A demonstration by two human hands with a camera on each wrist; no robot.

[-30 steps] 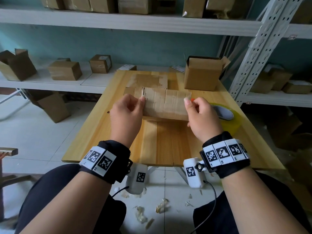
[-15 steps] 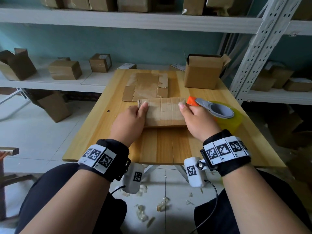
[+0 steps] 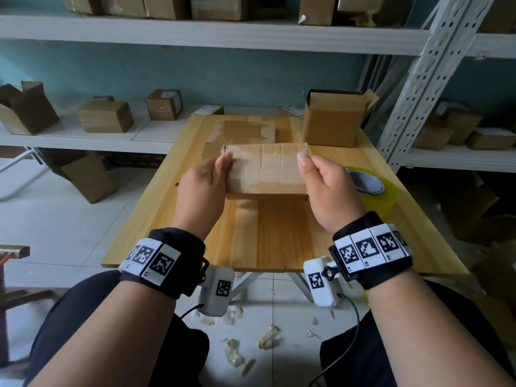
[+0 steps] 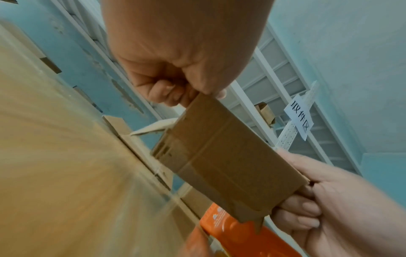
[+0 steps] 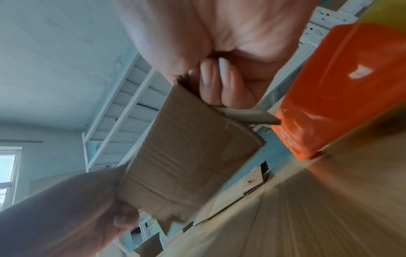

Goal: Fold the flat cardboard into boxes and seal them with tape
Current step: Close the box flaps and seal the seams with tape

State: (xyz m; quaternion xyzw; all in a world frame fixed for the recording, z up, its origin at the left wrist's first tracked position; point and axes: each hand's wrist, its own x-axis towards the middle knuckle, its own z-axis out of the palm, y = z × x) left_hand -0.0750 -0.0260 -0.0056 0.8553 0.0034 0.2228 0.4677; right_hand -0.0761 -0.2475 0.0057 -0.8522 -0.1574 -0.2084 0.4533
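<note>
Above the wooden table [image 3: 259, 236], the left hand [image 3: 202, 188] and right hand [image 3: 328, 191] each pinch one end of the flat cardboard [image 3: 265, 171] (not yet a box), so next I think they must push it open.

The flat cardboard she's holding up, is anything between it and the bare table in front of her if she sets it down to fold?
Nothing visible. Both hands, left hand and right hand, pinch the flat cardboard above bare table. The tape dispenser sits to the right, the spare flat cardboard and open box farther back.
</note>
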